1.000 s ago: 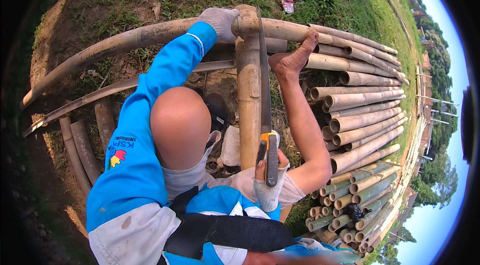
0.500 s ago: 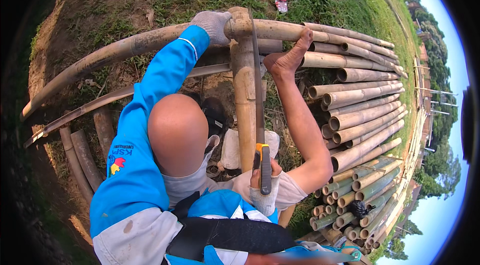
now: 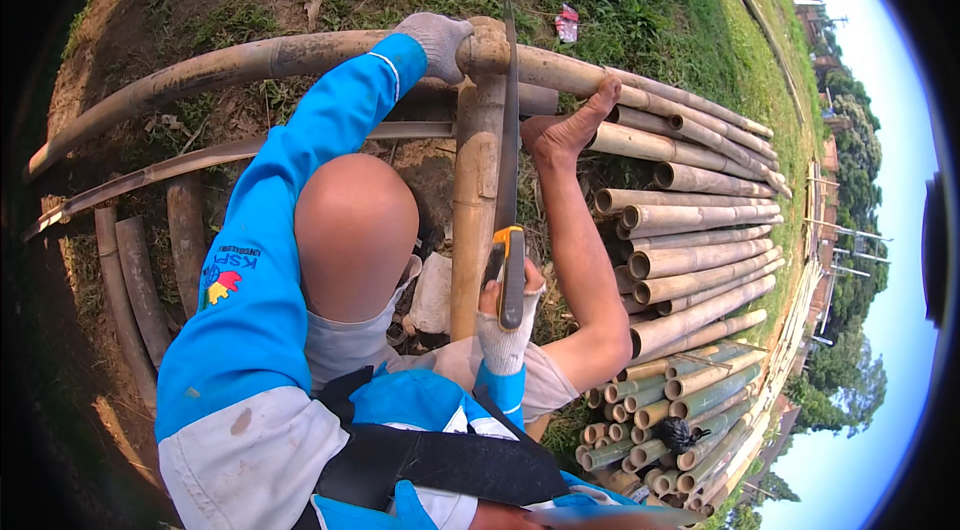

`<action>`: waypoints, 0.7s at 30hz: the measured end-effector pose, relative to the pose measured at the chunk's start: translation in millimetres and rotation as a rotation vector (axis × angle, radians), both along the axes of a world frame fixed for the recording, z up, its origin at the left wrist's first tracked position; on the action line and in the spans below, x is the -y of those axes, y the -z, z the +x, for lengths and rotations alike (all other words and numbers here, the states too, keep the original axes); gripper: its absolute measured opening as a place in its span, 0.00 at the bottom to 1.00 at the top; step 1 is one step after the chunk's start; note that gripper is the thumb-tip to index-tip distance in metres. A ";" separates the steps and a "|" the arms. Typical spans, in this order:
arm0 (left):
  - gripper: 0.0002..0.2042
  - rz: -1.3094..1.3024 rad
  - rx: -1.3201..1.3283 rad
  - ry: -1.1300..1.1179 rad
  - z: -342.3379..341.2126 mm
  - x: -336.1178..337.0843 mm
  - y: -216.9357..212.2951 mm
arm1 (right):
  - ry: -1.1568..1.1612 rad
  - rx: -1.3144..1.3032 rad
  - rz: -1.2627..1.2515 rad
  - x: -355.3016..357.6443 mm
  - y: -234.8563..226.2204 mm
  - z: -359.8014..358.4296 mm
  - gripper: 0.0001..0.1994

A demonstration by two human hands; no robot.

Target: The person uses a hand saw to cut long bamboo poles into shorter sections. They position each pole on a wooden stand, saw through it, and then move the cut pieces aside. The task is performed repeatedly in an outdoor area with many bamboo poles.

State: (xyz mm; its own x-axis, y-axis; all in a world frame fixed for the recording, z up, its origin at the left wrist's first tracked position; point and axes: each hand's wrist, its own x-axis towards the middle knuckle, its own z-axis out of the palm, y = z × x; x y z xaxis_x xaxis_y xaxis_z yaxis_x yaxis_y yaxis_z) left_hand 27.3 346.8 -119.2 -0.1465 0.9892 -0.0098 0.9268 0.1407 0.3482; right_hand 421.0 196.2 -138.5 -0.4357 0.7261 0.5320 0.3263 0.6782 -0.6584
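A long bamboo pole (image 3: 255,62) lies crosswise over a bamboo post (image 3: 477,180). My left hand (image 3: 437,42), in a pale knitted glove, is closed round the pole just left of the post. Lower down, my right hand (image 3: 507,320), in a glove that leaves fingers bare, grips the handle of a hand saw (image 3: 511,140). Black and yellow-orange is the handle's colouring. The blade runs away from me across the pole, right of the post's top, and its tip sticks out past the far side. My bare foot (image 3: 572,128) presses on the pole farther right.
Stacked bamboo poles (image 3: 700,265) fill the right side, with greener ones (image 3: 690,400) nearer me and a black plastic bag (image 3: 680,434) on them. A split bamboo strip (image 3: 150,175) and short bamboo pieces (image 3: 135,280) lie at left. A red wrapper (image 3: 567,24) is on the grass.
The saw and my right hand have moved away from me, so more blade shows beyond the pole. My left hand keeps its grip on the pole. The whole view has shifted slightly.
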 end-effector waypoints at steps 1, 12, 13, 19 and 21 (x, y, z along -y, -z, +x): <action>0.32 0.023 0.008 -0.021 0.3 -1.2 1.5 | 0.010 -0.018 -0.009 39.0 -1.2 26.1 0.27; 0.34 0.021 -0.026 -0.030 6.4 5.2 -2.8 | -0.052 0.025 -0.306 -163.9 -0.9 -121.0 0.24; 0.33 0.010 0.020 0.003 4.4 2.6 -3.1 | 0.001 0.121 -0.288 -143.7 2.3 -107.8 0.25; 0.35 0.015 -0.008 -0.018 1.7 -4.8 7.5 | 0.055 0.056 -0.046 83.8 -20.5 53.5 0.25; 0.35 0.009 -0.022 -0.025 3.5 -4.8 9.0 | 0.091 0.047 -0.184 81.8 -37.4 45.1 0.26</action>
State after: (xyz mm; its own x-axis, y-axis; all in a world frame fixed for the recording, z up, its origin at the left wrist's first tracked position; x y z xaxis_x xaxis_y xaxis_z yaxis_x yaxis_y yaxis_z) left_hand 30.7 351.6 -128.2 -0.1712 0.9852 0.0026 0.9306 0.1608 0.3289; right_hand 466.1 114.4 -101.1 -0.3850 0.8466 0.3675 0.4145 0.5144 -0.7507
